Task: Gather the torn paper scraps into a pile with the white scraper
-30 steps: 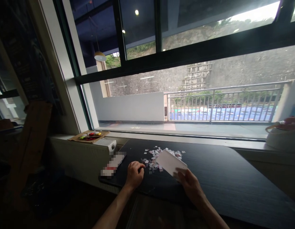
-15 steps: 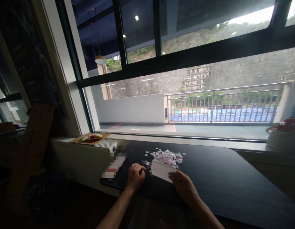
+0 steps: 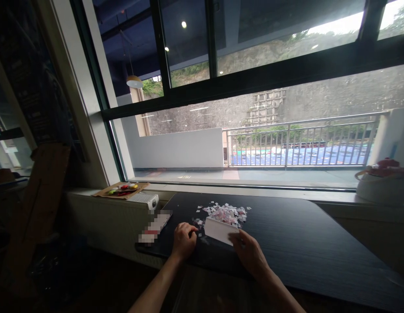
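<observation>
Right hand (image 3: 248,252) pinches a card (image 3: 219,230) on edge against the scraps (image 3: 225,214) near the surface's (image 3: 302,243) far-left corner; left hand (image 3: 184,240) rests curled. A quick push could scatter scraps.

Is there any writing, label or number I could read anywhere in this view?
None can be read.
White card in the right hand: blank.
Flat thing by the left hand: blurred out.
Paper scraps: too small to tell.
</observation>
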`<control>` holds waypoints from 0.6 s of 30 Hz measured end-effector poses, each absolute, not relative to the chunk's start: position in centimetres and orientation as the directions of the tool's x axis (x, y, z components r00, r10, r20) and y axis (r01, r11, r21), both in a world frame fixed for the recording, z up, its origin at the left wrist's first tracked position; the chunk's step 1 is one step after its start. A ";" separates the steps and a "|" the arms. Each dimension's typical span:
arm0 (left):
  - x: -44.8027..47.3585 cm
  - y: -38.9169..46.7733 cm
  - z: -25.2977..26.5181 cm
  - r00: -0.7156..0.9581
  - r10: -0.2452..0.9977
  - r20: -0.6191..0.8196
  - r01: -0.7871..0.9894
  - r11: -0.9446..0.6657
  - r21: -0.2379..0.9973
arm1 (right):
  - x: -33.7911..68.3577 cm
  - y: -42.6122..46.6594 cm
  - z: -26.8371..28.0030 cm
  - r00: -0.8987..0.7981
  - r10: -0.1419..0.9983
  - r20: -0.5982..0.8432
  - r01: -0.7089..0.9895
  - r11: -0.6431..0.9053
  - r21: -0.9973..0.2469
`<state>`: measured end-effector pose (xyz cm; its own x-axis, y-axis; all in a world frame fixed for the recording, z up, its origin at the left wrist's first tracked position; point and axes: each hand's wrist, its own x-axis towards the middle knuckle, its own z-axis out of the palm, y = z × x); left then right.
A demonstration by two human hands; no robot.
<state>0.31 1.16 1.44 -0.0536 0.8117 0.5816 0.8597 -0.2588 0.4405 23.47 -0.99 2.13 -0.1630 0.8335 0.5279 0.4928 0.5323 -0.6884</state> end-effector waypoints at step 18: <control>-0.6 2.1 0.7 -0.212 0.780 0.589 0.722 -0.282 0.632 | 23.0 -0.7 1.8 -0.258 0.744 0.616 0.486 0.651 -0.583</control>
